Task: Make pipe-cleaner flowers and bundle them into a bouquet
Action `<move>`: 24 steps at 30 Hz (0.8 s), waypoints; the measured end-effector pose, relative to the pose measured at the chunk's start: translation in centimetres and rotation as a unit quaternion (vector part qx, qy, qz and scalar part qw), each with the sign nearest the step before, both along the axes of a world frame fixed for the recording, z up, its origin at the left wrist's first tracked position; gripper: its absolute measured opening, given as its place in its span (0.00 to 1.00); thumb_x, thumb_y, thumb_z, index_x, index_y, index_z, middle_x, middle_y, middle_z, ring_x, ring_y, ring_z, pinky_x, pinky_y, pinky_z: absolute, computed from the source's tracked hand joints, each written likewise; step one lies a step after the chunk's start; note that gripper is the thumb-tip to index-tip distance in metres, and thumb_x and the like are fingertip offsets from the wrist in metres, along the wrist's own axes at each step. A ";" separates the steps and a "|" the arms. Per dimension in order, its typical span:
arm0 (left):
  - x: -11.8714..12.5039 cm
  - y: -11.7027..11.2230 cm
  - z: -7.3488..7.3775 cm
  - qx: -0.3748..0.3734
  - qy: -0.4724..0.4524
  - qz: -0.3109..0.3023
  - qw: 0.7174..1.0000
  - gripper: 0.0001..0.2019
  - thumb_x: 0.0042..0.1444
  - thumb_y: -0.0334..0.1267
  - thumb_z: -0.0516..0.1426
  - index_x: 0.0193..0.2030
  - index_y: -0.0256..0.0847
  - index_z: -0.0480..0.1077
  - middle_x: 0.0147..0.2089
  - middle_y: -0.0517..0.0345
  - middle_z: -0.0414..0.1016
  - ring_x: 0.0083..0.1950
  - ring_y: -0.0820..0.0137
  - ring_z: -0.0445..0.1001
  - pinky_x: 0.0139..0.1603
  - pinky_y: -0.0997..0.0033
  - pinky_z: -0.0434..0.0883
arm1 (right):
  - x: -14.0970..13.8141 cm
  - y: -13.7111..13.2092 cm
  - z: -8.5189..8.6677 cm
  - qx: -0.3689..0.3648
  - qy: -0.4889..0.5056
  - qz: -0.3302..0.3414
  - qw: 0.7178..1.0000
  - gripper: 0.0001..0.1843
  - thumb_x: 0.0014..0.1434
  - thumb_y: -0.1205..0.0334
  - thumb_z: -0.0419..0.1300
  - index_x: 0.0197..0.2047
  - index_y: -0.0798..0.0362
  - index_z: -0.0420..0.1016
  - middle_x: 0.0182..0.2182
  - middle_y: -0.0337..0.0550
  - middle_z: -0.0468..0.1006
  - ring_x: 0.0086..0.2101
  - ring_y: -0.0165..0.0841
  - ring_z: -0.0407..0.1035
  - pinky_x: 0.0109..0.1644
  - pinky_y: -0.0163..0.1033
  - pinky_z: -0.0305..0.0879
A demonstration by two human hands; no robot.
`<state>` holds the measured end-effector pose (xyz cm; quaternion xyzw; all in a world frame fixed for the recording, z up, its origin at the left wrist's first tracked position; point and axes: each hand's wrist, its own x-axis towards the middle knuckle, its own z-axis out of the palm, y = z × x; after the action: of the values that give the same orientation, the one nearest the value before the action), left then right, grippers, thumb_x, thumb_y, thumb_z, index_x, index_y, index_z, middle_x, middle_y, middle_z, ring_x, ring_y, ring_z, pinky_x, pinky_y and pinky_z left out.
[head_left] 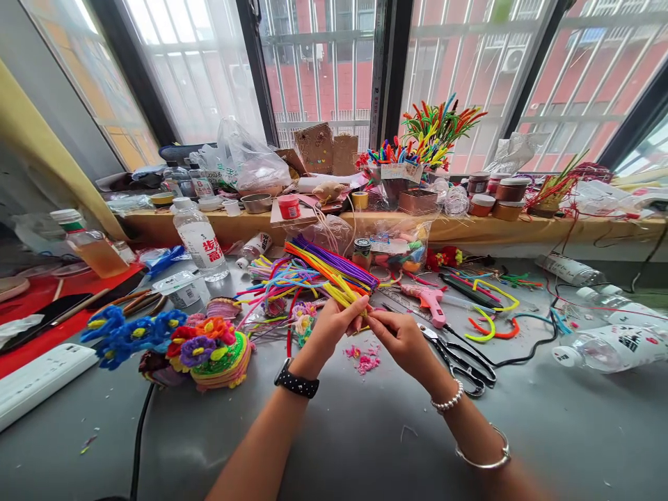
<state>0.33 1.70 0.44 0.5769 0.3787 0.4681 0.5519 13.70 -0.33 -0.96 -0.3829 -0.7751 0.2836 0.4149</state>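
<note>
My left hand is closed around a bundle of yellow pipe cleaners, which fans up and away from me. Close beside it, the fingertips of my right hand pinch at the lower end of the same yellow bundle; exactly what lies between them is partly hidden. Just beyond the hands lie purple pipe cleaners and orange pipe cleaners. A scatter of pink fuzz scraps is on the grey table below my fingers.
Black-handled scissors and a pink glue gun lie to the right. Pipe-cleaner flowers stand on the left. A water bottle stands at the back; more plastic bottles lie far right. A cluttered ledge runs below the windows.
</note>
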 end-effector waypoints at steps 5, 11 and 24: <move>0.6 -0.1 0.0 0.008 0.014 0.040 0.999 0.19 0.47 0.45 0.52 0.12 0.36 0.57 0.11 0.66 0.54 0.14 0.82 0.52 0.16 0.77 0.48 | -0.3 0.2 -0.8 0.091 -0.080 -0.078 0.990 0.14 0.57 0.64 0.45 0.27 0.56 0.69 0.23 0.41 0.71 0.23 0.28 0.62 0.28 0.31 0.54; 1.1 0.0 -0.9 -0.022 0.008 0.073 0.997 0.18 0.46 0.44 0.52 0.12 0.37 0.56 0.12 0.66 0.54 0.15 0.82 0.51 0.16 0.78 0.49 | -0.8 0.1 -1.4 0.147 -0.186 -0.163 0.958 0.15 0.58 0.65 0.43 0.28 0.55 0.69 0.23 0.44 0.73 0.24 0.31 0.65 0.26 0.34 0.51; 1.0 0.0 -0.7 -0.022 0.002 0.082 0.996 0.18 0.44 0.46 0.55 0.13 0.36 0.57 0.12 0.67 0.54 0.15 0.82 0.51 0.16 0.77 0.47 | -0.1 0.9 -1.0 -0.048 0.042 -0.024 0.998 0.17 0.57 0.57 0.45 0.30 0.55 0.72 0.22 0.40 0.69 0.24 0.29 0.60 0.28 0.34 0.52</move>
<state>1.36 1.74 -0.24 0.5326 0.4357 0.5021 0.5239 13.65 0.61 -1.92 -0.4087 -0.7332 0.3261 0.4348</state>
